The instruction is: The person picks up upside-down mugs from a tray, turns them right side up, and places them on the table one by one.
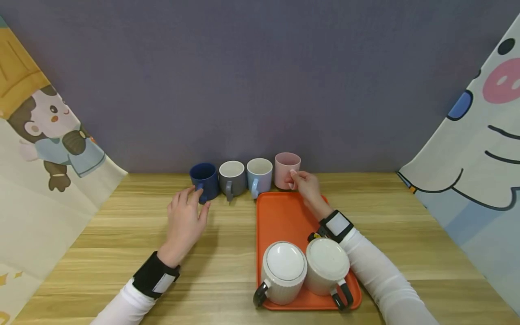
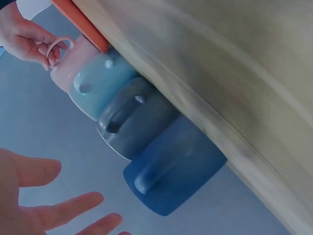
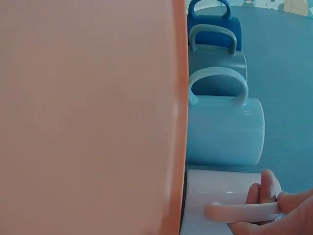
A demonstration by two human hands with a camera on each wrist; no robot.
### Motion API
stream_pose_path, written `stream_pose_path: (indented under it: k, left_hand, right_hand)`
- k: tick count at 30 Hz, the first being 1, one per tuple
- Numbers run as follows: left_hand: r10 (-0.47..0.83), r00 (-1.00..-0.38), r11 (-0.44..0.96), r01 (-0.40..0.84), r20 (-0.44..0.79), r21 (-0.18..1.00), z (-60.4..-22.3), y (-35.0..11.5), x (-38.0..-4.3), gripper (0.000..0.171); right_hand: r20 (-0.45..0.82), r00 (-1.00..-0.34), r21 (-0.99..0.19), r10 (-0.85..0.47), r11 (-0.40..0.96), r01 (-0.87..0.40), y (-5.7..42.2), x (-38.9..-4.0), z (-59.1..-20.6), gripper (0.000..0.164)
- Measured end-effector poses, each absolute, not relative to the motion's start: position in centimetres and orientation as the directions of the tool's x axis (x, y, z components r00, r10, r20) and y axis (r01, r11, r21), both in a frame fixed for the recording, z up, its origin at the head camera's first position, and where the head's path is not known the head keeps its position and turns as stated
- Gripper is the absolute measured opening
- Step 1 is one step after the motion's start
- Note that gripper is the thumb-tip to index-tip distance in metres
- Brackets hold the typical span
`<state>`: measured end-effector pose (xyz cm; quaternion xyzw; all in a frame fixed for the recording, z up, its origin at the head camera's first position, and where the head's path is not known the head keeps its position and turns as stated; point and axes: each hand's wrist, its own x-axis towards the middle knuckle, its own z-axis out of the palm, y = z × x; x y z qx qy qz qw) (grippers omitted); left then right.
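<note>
Four mugs stand side by side along the back of the table: dark blue, grey, light blue and pink. My right hand grips the handle of the pink mug, its fingers hooked through the loop in the right wrist view. In front of the dark blue mug, my left hand hovers with its fingers spread. The left wrist view shows a gap between those fingers and that mug, with nothing held.
An orange tray lies in front of the light blue and pink mugs. Two upside-down white mugs with black handles, one left and one right, sit on its near end. A grey-purple wall rises behind the row.
</note>
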<state>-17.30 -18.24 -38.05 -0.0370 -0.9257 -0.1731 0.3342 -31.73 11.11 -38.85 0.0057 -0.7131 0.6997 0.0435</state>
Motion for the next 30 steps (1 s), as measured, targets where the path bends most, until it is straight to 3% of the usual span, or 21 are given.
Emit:
stream_pose_path:
  k: [30]
  left_hand:
    - [-0.069,-0.746,0.944,0.165,0.662,0.284,-38.1,-20.1,-16.5,0.036]
  right_hand:
    - [0.040,-0.999,-0.995,0.030,0.095,-0.036,10.3,-31.6,-39.4,0.034]
